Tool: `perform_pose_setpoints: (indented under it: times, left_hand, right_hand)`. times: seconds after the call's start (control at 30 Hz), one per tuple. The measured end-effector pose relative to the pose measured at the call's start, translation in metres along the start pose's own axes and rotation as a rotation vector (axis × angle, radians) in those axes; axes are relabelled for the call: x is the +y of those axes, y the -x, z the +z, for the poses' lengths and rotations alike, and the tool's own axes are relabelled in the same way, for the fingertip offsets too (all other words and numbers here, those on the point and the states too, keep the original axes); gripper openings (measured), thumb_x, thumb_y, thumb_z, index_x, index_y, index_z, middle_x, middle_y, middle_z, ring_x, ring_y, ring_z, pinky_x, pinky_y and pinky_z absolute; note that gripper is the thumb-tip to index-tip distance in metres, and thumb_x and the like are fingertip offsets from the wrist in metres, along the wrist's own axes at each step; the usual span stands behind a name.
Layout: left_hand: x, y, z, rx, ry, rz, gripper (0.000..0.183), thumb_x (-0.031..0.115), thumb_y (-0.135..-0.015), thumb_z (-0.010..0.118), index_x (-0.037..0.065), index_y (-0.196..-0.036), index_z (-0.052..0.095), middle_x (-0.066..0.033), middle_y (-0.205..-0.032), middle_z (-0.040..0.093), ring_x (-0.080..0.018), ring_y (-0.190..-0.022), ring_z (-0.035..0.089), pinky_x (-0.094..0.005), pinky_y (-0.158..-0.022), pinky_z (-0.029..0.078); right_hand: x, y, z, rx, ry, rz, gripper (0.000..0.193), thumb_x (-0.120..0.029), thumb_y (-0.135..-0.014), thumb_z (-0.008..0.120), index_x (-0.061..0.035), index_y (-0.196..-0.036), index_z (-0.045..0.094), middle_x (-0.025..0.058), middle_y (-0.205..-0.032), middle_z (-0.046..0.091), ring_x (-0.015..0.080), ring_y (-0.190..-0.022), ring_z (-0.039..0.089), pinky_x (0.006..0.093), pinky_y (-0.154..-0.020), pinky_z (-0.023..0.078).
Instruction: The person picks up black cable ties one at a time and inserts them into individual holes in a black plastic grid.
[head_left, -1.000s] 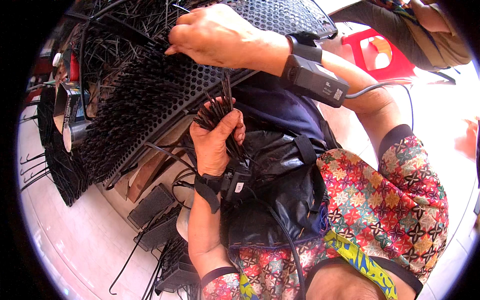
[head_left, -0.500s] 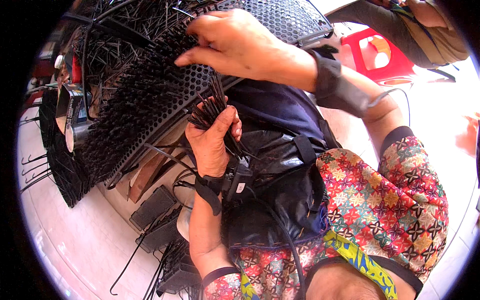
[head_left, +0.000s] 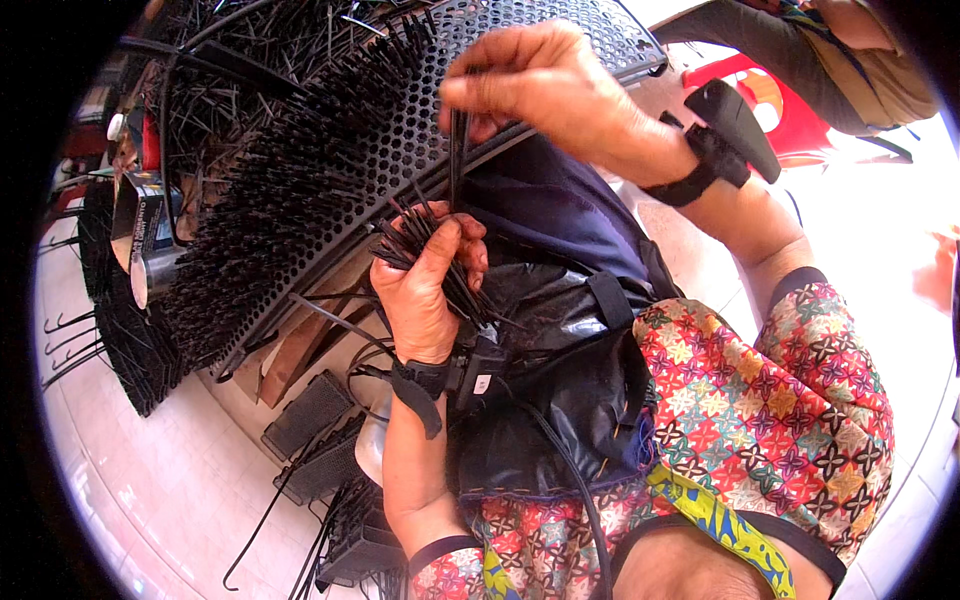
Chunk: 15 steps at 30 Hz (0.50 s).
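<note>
A bundle of thin black sticks [head_left: 468, 285] is clasped in my left hand [head_left: 422, 295], its fingers wrapped round the middle. Just above, my right hand [head_left: 545, 95] pinches one or a few upright black sticks [head_left: 458, 165], whose lower ends meet the bundle. Behind both hands slopes a black perforated panel [head_left: 600, 40] with rows of round holes. Its left part is densely filled with standing black sticks [head_left: 270, 200]; the holes toward the upper right show bare. My right fingertips are slightly blurred.
Loose black sticks [head_left: 225, 115] lie heaped behind the panel. At far left are a box [head_left: 150, 215], a metal cylinder [head_left: 155, 275] and a black bristly piece [head_left: 125, 320]. Black perforated blocks [head_left: 305, 415] sit on the floor. Another person's leg [head_left: 760, 60] and a red stool [head_left: 800, 130] are upper right.
My right hand has moved right and slightly down from over the standing sticks, and now pinches sticks at the bundle. The left hand has stayed nearly still.
</note>
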<state>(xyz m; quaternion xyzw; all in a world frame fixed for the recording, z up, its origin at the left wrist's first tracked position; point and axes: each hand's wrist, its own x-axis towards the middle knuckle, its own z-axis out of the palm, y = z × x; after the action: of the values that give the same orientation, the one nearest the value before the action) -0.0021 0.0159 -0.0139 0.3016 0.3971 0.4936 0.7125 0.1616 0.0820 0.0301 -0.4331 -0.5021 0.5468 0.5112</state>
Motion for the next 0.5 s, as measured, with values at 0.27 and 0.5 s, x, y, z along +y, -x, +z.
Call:
perform_pose_setpoints:
  times: [0.27,0.5]
  left_hand:
    - [-0.004,0.001,-0.005,-0.022,0.026,-0.018,0.018,0.006,-0.076,0.058,0.000,-0.091,0.051,-0.0130,-0.071,0.057,-0.0136,-0.049,0.051,-0.0219,-0.040,0.038]
    - [-0.002,0.002,-0.002,0.006,0.003,-0.046,0.018,0.007,-0.076,0.057,0.001,-0.092,0.051,-0.0113,-0.070,0.055,-0.0129,-0.048,0.048,-0.0224,-0.040,0.037]
  right_hand:
    - [0.007,-0.037,-0.008,0.027,-0.332,-0.036,0.012,-0.007,-0.078,0.057,0.0037,-0.081,0.057,0.0091,-0.068,0.060,0.0130,-0.057,0.058,0.0217,-0.049,0.046]
    - [0.022,-0.044,0.004,0.007,-0.415,-0.187,0.009,-0.005,-0.077,0.057,0.0020,-0.083,0.057,0.0068,-0.067,0.060,0.0118,-0.057,0.057,0.0205,-0.050,0.047]
